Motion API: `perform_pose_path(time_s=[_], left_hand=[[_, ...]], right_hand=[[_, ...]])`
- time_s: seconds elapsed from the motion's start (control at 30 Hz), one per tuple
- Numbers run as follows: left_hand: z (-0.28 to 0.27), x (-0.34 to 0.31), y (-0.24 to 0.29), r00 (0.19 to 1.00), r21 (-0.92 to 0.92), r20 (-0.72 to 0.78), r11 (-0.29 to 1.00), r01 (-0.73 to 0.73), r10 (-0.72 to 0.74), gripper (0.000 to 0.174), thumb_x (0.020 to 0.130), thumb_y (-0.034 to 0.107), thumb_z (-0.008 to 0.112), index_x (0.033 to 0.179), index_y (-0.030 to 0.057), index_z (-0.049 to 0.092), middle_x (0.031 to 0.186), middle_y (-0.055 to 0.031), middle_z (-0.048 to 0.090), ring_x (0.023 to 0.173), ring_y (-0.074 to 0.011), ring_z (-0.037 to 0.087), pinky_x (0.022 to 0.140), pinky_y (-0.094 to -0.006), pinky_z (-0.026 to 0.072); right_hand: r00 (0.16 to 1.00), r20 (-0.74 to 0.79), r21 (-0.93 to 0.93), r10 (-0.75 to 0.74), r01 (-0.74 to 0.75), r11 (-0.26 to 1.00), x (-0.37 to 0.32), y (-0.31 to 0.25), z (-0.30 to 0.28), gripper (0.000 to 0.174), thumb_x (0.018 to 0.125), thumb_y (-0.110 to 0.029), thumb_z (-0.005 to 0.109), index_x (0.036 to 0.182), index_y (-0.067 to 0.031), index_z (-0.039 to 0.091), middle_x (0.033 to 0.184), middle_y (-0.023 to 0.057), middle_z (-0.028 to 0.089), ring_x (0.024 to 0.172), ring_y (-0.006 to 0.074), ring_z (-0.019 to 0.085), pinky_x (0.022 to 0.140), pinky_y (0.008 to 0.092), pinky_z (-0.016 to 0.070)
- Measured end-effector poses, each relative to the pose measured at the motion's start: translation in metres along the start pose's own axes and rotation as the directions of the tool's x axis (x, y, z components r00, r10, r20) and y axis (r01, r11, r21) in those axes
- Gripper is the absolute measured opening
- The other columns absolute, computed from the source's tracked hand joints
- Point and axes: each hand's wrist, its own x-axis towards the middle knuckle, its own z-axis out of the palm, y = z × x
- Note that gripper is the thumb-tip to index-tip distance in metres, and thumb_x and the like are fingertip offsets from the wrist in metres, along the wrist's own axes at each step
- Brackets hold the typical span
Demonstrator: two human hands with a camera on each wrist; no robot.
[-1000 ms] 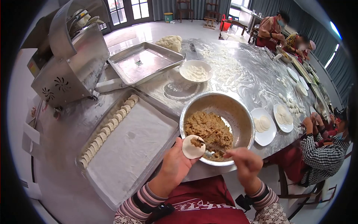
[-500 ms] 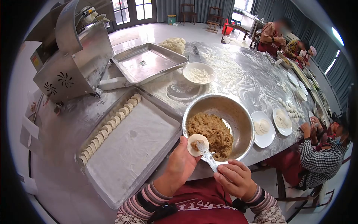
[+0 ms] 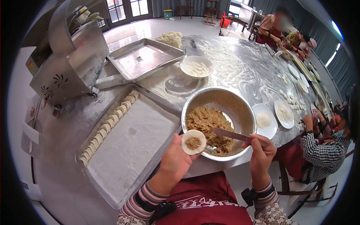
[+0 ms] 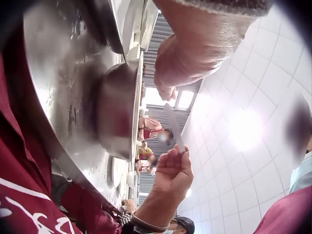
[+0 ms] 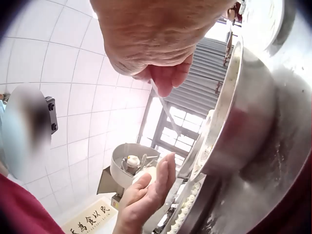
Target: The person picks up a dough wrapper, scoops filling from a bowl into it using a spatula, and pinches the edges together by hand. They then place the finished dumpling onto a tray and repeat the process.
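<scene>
Left hand [image 3: 173, 162], loosely open, supports a dough wrapper [image 3: 192, 151] beneath its filling [image 3: 194, 142].
Right hand [image 3: 261, 156] pinches a spatula [image 3: 230, 134] above the bowl [image 3: 243, 112], perhaps to catch drips.

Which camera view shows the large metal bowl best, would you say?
The head view, because it looks down into the metal bowl, showing the filling inside. Both wrist views show mainly its outer wall, from the side.

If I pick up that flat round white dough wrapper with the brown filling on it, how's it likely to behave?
The dough wrapper will probably flop or stretch, as it looks thin and soft. The brown filling sits uncovered in the middle, so it may slide off if tipped.
</scene>
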Motion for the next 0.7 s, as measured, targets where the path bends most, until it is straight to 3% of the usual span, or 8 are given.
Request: perform_pose_path(time_s=[0.07,0.13,0.2,0.43,0.53,0.63,0.7], left_hand=[[-0.003,-0.004,0.007,1.0,0.007,0.014,1.0,0.001,-0.001,0.062,0.1,0.046,0.026,0.132,-0.0062,0.035,0.13,-0.0225,0.047,0.122,-0.0336,0.048,0.103,-0.0432,0.0393],[-0.005,-0.011,0.015,0.996,0.035,-0.045,0.997,-0.074,0.076,0.062,0.1,0.046,0.026,0.132,-0.0067,0.035,0.13,-0.0241,0.047,0.122,-0.0361,0.048,0.102,-0.0439,0.0404],[-0.01,-0.018,0.02,0.997,0.049,-0.048,0.997,-0.059,0.062,0.06,0.1,0.045,0.028,0.131,-0.0066,0.035,0.128,-0.024,0.048,0.121,-0.0361,0.048,0.1,-0.0443,0.0422],[-0.023,-0.031,0.02,0.987,0.082,-0.142,0.995,-0.058,0.069,0.057,0.101,0.042,0.029,0.129,-0.0063,0.037,0.127,-0.0239,0.049,0.119,-0.0373,0.049,0.098,-0.0445,0.0443],[-0.026,-0.03,0.018,0.984,0.076,-0.163,0.995,-0.059,0.07,0.057,0.101,0.042,0.028,0.13,-0.0063,0.036,0.128,-0.0241,0.048,0.119,-0.0377,0.049,0.098,-0.0445,0.044],[-0.028,-0.03,0.014,0.985,0.082,-0.162,0.995,-0.05,0.062,0.056,0.101,0.042,0.028,0.13,-0.0061,0.037,0.128,-0.0243,0.048,0.12,-0.0372,0.049,0.098,-0.0441,0.0432],[-0.029,-0.031,0.014,0.986,0.106,-0.166,0.994,-0.018,0.035,0.056,0.101,0.042,0.028,0.13,-0.0058,0.037,0.128,-0.0239,0.048,0.12,-0.036,0.049,0.099,-0.0438,0.0423]], right_hand=[[0.994,0.091,-0.163,0.063,-0.048,0.985,0.001,0.002,-0.002,0.011,0.087,0.003,0.059,0.096,0.0031,0.066,0.079,0.0093,0.066,0.07,0.0136,0.063,0.065,0.025,0.0505],[0.988,0.143,-0.219,0.053,-0.021,0.976,-0.002,0.006,-0.001,0.01,0.086,0.002,0.061,0.094,0.0037,0.066,0.077,0.0088,0.065,0.069,0.0126,0.064,0.063,0.0227,0.0498],[0.953,0.297,-0.338,0.054,0.052,0.94,-0.004,0.005,0.004,0.009,0.085,0.003,0.062,0.093,0.0045,0.066,0.075,0.0083,0.065,0.068,0.0118,0.064,0.061,0.0227,0.0497],[0.93,0.368,-0.324,-0.016,0.144,0.935,-0.004,0.0,0.005,0.012,0.076,0.005,0.067,0.088,0.0018,0.068,0.075,0.0128,0.067,0.065,0.0195,0.066,0.059,0.0259,0.05],[0.899,0.431,-0.357,-0.081,0.253,0.899,0.0,0.014,0.015,0.01,0.077,0.003,0.067,0.086,0.0015,0.067,0.075,0.0135,0.067,0.065,0.0225,0.065,0.059,0.0286,0.0501],[0.876,0.48,-0.463,-0.047,0.299,0.834,0.003,0.041,0.02,0.008,0.078,0.002,0.066,0.086,0.0015,0.067,0.075,0.0139,0.066,0.064,0.0243,0.065,0.058,0.0305,0.0498],[0.904,0.424,-0.492,-0.046,0.273,0.827,0.004,0.04,0.019,0.008,0.078,0.001,0.066,0.086,0.0013,0.067,0.074,0.0139,0.066,0.064,0.0246,0.064,0.058,0.0312,0.0495]])
